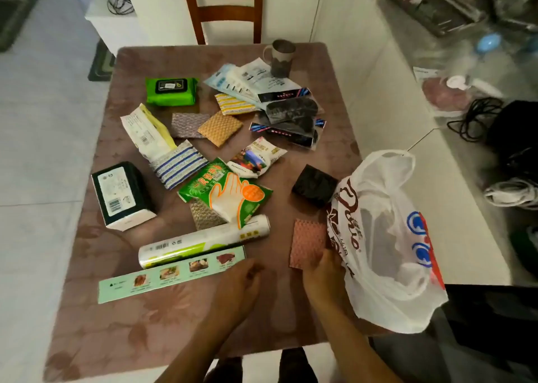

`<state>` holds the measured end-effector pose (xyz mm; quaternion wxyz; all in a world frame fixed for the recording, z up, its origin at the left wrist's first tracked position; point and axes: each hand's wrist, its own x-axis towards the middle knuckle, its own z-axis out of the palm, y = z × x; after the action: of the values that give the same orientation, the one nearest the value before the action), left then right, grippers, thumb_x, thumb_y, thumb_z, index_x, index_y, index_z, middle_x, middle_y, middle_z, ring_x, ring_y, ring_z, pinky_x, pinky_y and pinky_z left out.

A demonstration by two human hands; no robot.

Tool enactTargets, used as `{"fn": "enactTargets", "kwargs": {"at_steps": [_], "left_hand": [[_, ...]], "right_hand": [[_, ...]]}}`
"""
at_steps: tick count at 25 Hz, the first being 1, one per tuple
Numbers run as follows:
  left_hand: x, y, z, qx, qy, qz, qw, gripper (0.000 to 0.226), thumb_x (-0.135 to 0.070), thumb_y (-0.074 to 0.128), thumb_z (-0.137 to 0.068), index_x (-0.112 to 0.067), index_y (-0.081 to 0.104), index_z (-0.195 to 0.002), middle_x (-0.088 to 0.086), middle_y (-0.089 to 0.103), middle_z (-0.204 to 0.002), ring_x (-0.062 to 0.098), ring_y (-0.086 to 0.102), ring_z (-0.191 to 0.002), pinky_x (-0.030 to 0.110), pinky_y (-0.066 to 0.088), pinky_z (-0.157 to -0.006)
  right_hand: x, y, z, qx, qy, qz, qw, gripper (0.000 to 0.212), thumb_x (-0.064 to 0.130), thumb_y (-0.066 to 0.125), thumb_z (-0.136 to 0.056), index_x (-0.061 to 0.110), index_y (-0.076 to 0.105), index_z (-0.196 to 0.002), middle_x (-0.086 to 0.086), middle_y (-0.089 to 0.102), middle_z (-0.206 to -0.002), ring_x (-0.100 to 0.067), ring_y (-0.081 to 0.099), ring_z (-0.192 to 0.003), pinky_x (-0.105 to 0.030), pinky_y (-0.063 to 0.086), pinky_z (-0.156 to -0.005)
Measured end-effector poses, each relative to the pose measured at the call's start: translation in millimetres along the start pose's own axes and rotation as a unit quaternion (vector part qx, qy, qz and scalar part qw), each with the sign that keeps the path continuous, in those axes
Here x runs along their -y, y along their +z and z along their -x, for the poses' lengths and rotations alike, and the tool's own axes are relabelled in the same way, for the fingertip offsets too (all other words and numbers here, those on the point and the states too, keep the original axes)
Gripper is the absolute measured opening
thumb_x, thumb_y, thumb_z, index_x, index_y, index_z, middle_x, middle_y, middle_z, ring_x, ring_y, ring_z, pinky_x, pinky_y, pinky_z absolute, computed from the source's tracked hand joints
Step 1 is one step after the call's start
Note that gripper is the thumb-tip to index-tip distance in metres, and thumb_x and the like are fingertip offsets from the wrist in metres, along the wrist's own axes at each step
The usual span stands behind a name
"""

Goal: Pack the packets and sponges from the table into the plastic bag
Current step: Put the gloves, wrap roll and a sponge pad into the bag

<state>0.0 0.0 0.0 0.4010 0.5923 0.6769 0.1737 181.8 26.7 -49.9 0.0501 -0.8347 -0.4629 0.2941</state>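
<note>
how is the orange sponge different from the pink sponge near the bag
The orange sponge lies mid-table, turned diagonally, untouched; the pink sponge lies at the near right, squarer to the table edge, with the right hand on it beside the plastic bag. Both are flat, bumpy-textured rectangles.

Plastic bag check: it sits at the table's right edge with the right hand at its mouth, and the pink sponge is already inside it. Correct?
Not quite. The head view shows the pink sponge on the table, beside the plastic bag and outside it. The rest stands: the bag is at the table's right edge and the right hand is at its mouth.
</note>
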Motion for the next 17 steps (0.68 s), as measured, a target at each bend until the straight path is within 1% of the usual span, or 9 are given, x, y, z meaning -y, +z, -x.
{"fn": "enactTargets", "kwargs": {"at_steps": [3,5,8,10,12,14,15,16,17], "left_hand": [[-7,22,6,-0.038,-0.032,-0.011,0.999,0.022,-0.020,0.060,-0.087,-0.022,0.069,-0.106,-0.005,0.071,-0.105,0.016,0.065,-0.094,0.025,0.048,-0.083],[-18,33,9,-0.043,-0.033,0.001,0.999,0.021,-0.021,0.060,-0.086,-0.024,0.070,-0.104,-0.006,0.071,-0.101,0.014,0.065,-0.089,0.032,0.053,-0.082],[-43,42,0,-0.137,-0.101,0.055,0.984,0.014,-0.011,0.065,-0.084,-0.019,0.072,-0.093,0.001,0.073,-0.087,0.018,0.066,-0.077,0.032,0.050,-0.070],[-68,48,-10,-0.171,-0.153,0.073,0.971,0.012,-0.013,0.063,-0.085,-0.018,0.070,-0.094,0.006,0.072,-0.089,0.022,0.065,-0.077,0.031,0.047,-0.069],[-95,58,-19,-0.176,-0.108,0.067,0.976,0.010,-0.026,0.059,-0.085,-0.027,0.065,-0.094,0.003,0.069,-0.091,0.018,0.062,-0.077,0.032,0.049,-0.071],[-134,70,-28,-0.100,-0.024,-0.018,0.995,0.017,-0.043,0.052,-0.086,-0.035,0.060,-0.098,-0.003,0.067,-0.099,0.013,0.061,-0.085,0.031,0.052,-0.078],[-157,79,-33,-0.021,-0.005,-0.070,0.997,0.023,-0.047,0.051,-0.089,-0.038,0.058,-0.109,-0.005,0.064,-0.115,0.013,0.059,-0.100,0.031,0.050,-0.090],[-173,90,-39,0.061,-0.015,-0.101,0.993,0.034,-0.049,0.053,-0.089,-0.040,0.053,-0.122,-0.005,0.052,-0.132,0.016,0.050,-0.121,0.032,0.039,-0.104],[-186,101,-46,0.130,-0.051,-0.092,0.986,0.048,-0.050,0.059,-0.087,-0.038,0.047,-0.132,-0.002,0.039,-0.145,0.019,0.037,-0.135,0.033,0.030,-0.111]], "right_hand": [[5,-4,-10,-0.009,-0.005,0.014,1.000,0.062,0.052,0.049,-0.091,0.014,0.037,-0.139,-0.013,0.042,-0.146,-0.034,0.043,-0.131,-0.050,0.042,-0.105],[12,-21,-8,0.027,-0.002,-0.127,0.992,0.048,0.038,0.063,-0.088,0.014,0.047,-0.126,-0.012,0.055,-0.132,-0.026,0.056,-0.115,-0.038,0.049,-0.095],[11,-66,16,0.093,-0.035,-0.304,0.948,0.020,0.026,0.068,-0.086,0.025,0.055,-0.102,0.005,0.068,-0.104,-0.011,0.064,-0.090,-0.016,0.049,-0.073],[-5,-108,33,0.067,-0.052,-0.376,0.923,0.017,0.028,0.070,-0.085,0.032,0.056,-0.094,0.014,0.069,-0.092,-0.006,0.067,-0.086,-0.015,0.053,-0.067],[-28,-156,31,-0.007,-0.062,-0.443,0.894,0.018,0.021,0.071,-0.085,0.027,0.056,-0.094,0.015,0.068,-0.091,0.000,0.066,-0.086,-0.015,0.054,-0.064],[-60,-195,0,-0.073,-0.057,-0.467,0.879,0.019,0.013,0.068,-0.087,0.021,0.055,-0.096,0.011,0.066,-0.098,-0.004,0.066,-0.089,-0.016,0.055,-0.063],[-75,-207,-21,-0.066,-0.044,-0.462,0.884,0.019,0.010,0.067,-0.088,0.021,0.054,-0.096,0.007,0.065,-0.102,-0.007,0.065,-0.091,-0.016,0.055,-0.062],[-85,-210,-43,-0.030,-0.017,-0.430,0.902,0.017,0.010,0.065,-0.089,0.021,0.055,-0.096,0.003,0.064,-0.104,-0.010,0.063,-0.092,-0.018,0.056,-0.062],[-92,-209,-61,0.024,0.008,-0.368,0.930,0.013,0.011,0.063,-0.090,0.021,0.056,-0.096,-0.001,0.065,-0.105,-0.014,0.063,-0.090,-0.023,0.056,-0.064]]}}
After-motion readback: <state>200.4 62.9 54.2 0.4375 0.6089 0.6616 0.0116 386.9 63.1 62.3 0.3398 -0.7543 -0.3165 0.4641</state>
